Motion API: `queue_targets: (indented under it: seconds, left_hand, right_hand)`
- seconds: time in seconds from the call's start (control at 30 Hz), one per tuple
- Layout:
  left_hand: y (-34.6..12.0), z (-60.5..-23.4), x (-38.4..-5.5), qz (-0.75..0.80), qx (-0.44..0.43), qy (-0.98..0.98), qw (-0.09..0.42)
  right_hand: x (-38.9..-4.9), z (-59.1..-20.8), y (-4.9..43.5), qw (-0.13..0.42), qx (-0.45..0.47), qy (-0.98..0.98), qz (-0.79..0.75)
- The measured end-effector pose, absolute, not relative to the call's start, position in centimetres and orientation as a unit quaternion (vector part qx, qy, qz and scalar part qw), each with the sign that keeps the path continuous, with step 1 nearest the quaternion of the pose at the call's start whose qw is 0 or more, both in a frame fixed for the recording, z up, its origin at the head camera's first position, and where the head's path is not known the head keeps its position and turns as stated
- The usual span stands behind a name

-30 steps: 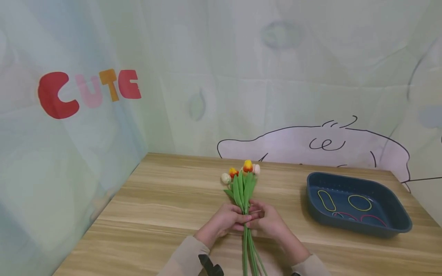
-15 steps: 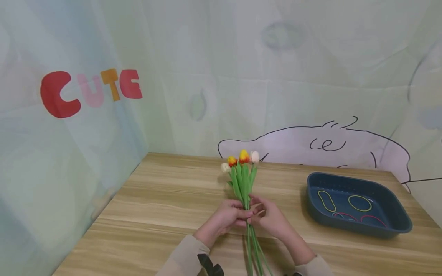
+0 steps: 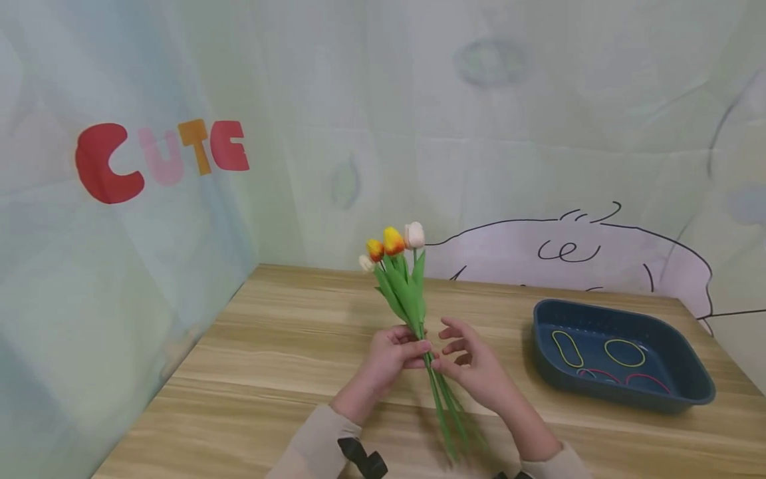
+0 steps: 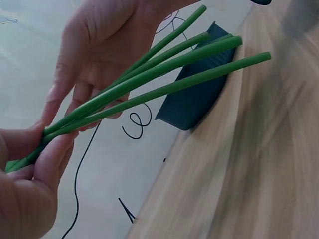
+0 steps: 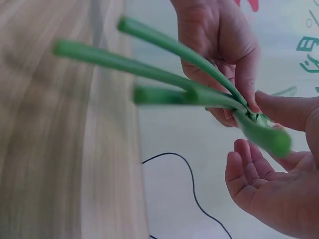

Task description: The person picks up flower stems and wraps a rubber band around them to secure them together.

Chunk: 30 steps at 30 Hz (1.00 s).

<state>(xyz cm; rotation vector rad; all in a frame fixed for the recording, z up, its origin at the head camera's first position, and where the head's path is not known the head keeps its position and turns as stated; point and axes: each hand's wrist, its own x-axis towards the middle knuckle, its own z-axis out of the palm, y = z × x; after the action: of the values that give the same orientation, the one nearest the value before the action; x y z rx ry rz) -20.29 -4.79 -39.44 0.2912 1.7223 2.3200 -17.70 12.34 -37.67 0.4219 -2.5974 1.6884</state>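
A bunch of tulips with green leaves is held up over the table, leaning left. Its blooms are yellow-orange and pinkish white. My left hand pinches the stems just below the leaves, between thumb and fingers. Beside it, my right hand has its thumb tip at the stems, its other fingers loosely spread. In the left wrist view the stems fan out from the pinch toward their cut ends. The right wrist view shows the same stems pointing toward the camera.
A dark blue basin stands on the right of the wooden table. Several rubber bands, including a yellow one, lie in it. A printed cloth backdrop hangs behind and at the left.
The bunch has risen and shifted left, its blooms now leaning further left. My right hand has spread its fingers and drawn back a little from the stems. The basin has not moved.
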Motion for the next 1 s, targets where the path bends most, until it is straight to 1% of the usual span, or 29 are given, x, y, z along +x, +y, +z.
queue_targets:
  seconds: [0.1,0.23,0.4,0.53,0.67,0.83,1.0]
  left_hand:
    - [-5.0,-39.2,-20.5,0.801,0.095,0.582,0.103]
    - [-5.3,-39.0,-20.7,0.806,0.095,0.577,0.092]
    - [-5.4,-38.7,-20.5,0.809,0.109,0.572,0.084]
    - [-5.4,-38.6,-20.4,0.815,0.120,0.561,0.079]
    - [-5.5,-38.7,-20.5,0.819,0.132,0.553,0.073]
    - [-5.6,-38.8,-20.6,0.829,0.137,0.539,0.064]
    - [-5.6,-38.9,-20.7,0.835,0.118,0.534,0.065]
  right_hand:
    - [-17.6,-37.5,12.5,0.004,0.142,-0.822,0.552]
    - [-17.6,-37.6,12.5,-0.023,0.135,-0.799,0.586]
    - [-17.8,-37.7,12.8,-0.092,0.140,-0.770,0.615]
    - [-18.0,-37.9,13.0,-0.157,0.165,-0.750,0.621]
    - [-18.0,-38.5,12.8,-0.204,0.188,-0.726,0.629]
    - [-18.2,-39.1,12.5,-0.240,0.196,-0.696,0.648]
    - [-18.2,-39.6,12.3,-0.255,0.193,-0.683,0.657]
